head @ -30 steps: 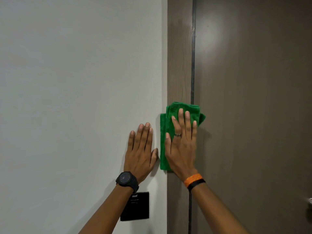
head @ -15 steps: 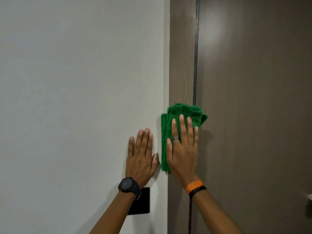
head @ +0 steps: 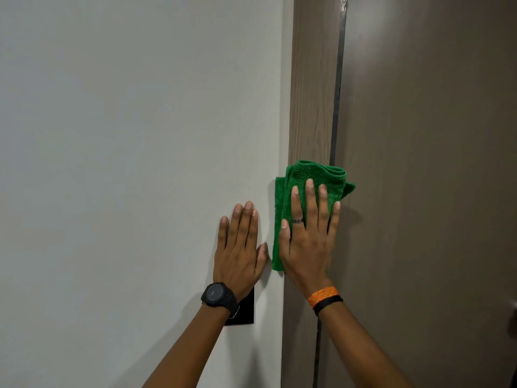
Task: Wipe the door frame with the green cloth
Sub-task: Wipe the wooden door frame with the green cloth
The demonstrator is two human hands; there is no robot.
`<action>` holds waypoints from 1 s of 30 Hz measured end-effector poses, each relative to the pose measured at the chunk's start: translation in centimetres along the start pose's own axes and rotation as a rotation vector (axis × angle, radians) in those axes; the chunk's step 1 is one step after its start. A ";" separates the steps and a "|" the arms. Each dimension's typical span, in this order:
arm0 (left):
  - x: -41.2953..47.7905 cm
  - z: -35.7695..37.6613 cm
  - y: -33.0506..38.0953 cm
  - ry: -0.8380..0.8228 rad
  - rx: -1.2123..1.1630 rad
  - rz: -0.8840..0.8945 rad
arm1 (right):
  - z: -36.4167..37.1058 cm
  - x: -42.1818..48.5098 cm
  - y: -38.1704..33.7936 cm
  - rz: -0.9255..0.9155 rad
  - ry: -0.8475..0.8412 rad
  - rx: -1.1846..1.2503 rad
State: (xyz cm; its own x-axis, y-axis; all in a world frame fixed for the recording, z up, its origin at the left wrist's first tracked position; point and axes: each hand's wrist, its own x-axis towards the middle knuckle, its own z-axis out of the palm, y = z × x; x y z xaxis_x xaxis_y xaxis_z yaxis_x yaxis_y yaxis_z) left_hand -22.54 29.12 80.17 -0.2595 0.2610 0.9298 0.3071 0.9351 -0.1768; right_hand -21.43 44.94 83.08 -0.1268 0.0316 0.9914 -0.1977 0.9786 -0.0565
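Observation:
A folded green cloth lies flat against the brown wood-grain door frame, overlapping the frame's left edge onto the wall. My right hand presses it there with a flat palm and straight fingers, and its top fold sticks out above my fingertips. My left hand rests flat on the white wall just left of the cloth, fingers together and pointing up, holding nothing.
The brown door fills the right side, with a dark gap between it and the frame. A black wall plate sits below my left wrist. Part of a door handle shows at the right edge.
My right hand and the cloth have slid a little up the frame. My left hand stays flat on the wall. The view has shifted slightly, and the black plate is more hidden by my wrist.

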 end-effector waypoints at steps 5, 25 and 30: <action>-2.2 -0.6 1.1 -0.059 -0.085 -0.063 | 0.0 -5.5 0.1 0.003 -0.026 0.027; -6.6 -7.2 0.0 -0.371 -0.106 -0.012 | -7.4 -9.3 0.2 -0.027 -0.279 0.193; -13.9 -9.3 -0.9 -0.410 -0.119 -0.043 | -9.8 -14.2 -2.8 0.077 -0.565 0.272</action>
State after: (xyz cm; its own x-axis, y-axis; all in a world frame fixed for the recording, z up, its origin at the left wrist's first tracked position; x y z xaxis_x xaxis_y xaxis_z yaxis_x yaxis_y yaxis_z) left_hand -10.67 22.43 70.46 -0.6094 0.3187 0.7260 0.3856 0.9192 -0.0798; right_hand -9.56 43.69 70.37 -0.6293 -0.0847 0.7725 -0.3982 0.8888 -0.2270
